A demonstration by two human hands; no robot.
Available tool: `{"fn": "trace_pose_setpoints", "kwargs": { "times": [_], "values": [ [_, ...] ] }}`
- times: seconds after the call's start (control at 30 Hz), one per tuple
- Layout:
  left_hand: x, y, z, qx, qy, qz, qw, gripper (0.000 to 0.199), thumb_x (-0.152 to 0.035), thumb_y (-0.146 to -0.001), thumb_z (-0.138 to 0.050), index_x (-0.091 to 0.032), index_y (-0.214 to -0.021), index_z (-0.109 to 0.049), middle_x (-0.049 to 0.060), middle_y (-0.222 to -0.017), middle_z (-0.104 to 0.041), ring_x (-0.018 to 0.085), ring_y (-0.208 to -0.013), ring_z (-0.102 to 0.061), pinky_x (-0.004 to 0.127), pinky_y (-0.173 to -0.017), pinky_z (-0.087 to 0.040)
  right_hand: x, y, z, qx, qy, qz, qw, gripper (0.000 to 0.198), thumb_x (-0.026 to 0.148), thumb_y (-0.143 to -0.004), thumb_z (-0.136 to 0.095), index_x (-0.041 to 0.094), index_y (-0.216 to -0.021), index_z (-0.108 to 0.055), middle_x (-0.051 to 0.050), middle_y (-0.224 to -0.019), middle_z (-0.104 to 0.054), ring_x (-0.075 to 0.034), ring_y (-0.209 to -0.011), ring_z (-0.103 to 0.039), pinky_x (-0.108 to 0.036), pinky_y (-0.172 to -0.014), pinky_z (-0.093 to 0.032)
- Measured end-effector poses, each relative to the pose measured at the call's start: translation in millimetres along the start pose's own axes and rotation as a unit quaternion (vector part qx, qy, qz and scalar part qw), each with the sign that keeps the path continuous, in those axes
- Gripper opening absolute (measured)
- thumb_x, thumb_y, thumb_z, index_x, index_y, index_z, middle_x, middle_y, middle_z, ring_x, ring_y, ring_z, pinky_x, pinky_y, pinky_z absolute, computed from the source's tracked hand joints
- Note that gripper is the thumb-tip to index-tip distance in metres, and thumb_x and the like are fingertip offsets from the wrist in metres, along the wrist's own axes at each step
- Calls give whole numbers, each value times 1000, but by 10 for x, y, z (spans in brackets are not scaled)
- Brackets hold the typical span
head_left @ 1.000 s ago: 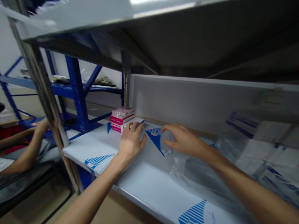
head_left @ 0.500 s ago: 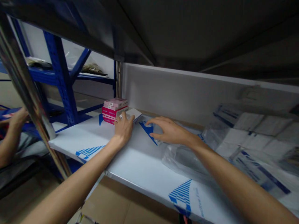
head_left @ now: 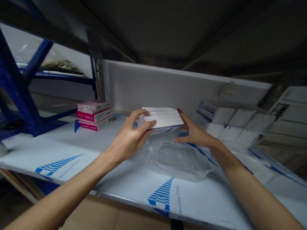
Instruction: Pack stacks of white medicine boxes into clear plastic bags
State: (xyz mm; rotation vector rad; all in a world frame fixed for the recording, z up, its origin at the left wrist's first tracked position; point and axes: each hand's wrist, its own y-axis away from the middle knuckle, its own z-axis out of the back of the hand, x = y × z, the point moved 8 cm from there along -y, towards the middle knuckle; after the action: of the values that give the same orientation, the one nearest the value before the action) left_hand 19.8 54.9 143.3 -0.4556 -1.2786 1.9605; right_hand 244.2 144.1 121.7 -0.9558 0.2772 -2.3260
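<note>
A white stack of what look like thin flat boxes (head_left: 165, 116), with dark seam lines and a bluish lower edge, is held between my hands above the shelf. My left hand (head_left: 130, 134) grips its left end, thumb and forefinger on the front and top. At the right end, the fingers of my right hand (head_left: 193, 129) press against the side, the thumb lower down. Below lies a crumpled clear plastic bag (head_left: 182, 159). To the left stands a short pile of pink and white boxes (head_left: 94, 115).
The shelf (head_left: 107, 172) is covered in pale film with blue print. Bundled white packs (head_left: 237, 123) in clear plastic stand at the right. A dark upper shelf (head_left: 155, 35) hangs low overhead. Blue rack posts (head_left: 16, 86) rise at the left.
My left hand has moved right from beside the pink boxes and now holds the white stack. My right hand has come to its other end. The view has turned right.
</note>
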Motion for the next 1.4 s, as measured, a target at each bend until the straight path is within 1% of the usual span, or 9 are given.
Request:
{"fn": "trace_pose_setpoints", "kwargs": {
  "times": [0.17,0.37,0.47,0.6,0.7,0.8,0.93,1.13,1.4],
  "values": [
    [-256,-288,-189,-25,79,-101,991,36,-31,-93,-67,-30,-129,-59,9,-137,-52,26,-128,-55,46,-107,-52,-120,276,194,-60,-28,5,998,55,40,-76,-80,29,-127,-65,-6,-132,-70,-32,-128,-60,-59,-117,-41],
    [-33,-527,-678,80,182,-10,980,100,-62,-83,-71,-19,-160,-23,19,-152,-50,33,-131,-59,46,-111,-49,-343,516,336,-143,-25,-32,989,63,46,-79,-77,31,-137,-56,-7,-126,-71,-32,-129,-59,-59,-114,-44],
    [-12,-471,-855,114,225,8,968,99,-59,-84,-72,-19,-161,-23,18,-150,-54,30,-128,-62,42,-110,-50,-414,592,335,-153,16,-16,988,71,47,-84,-73,32,-146,-44,-8,-133,-67,-30,-138,-52,-59,-120,-35],
    [-136,-345,-861,117,193,-62,972,82,-45,-90,-71,-20,-157,-30,17,-153,-51,28,-138,-53,43,-116,-45,-434,675,439,-178,95,48,978,93,44,-79,-76,29,-155,-25,-13,-160,-39,-31,-148,-37,-54,-124,-28],
    [-228,-293,-796,104,154,-133,974,56,-33,-97,-63,-24,-148,-42,15,-152,-52,28,-145,-45,49,-118,-42,-354,721,573,-204,147,94,963,89,43,-75,-78,30,-150,-32,-13,-161,-37,-34,-149,-35,-55,-123,-29],
    [-238,-296,-761,98,155,-151,971,59,-32,-95,-65,-25,-149,-41,15,-150,-54,28,-144,-47,51,-117,-42,-197,740,679,-221,176,118,952,69,43,-78,-75,32,-138,-46,-11,-156,-45,-36,-146,-38,-57,-121,-30],
    [-164,-374,-709,85,228,-76,967,90,-43,-82,-78,-25,-156,-31,16,-153,-50,31,-136,-55,47,-109,-52,-98,718,713,-171,138,61,974,77,52,-67,-83,26,-134,-53,-14,-140,-59,-39,-134,-51,-54,-114,-39],
    [-74,-483,-741,171,381,144,897,62,-40,-84,-74,-19,-139,-56,11,-120,-73,24,-104,-72,29,-77,-64,-149,765,592,-10,-73,-39,997,93,63,-58,-87,26,-137,-53,-10,-132,-65,-35,-123,-62,-47,-101,-53],
    [-122,-380,-893,312,434,132,835,62,-31,-80,-77,-24,-138,-57,11,-121,-73,25,-105,-73,26,-64,-62,-220,783,282,153,-72,-62,984,87,50,-60,-89,24,-133,-50,-8,-127,-65,-28,-118,-64,-41,-98,-54]
  ]
}}
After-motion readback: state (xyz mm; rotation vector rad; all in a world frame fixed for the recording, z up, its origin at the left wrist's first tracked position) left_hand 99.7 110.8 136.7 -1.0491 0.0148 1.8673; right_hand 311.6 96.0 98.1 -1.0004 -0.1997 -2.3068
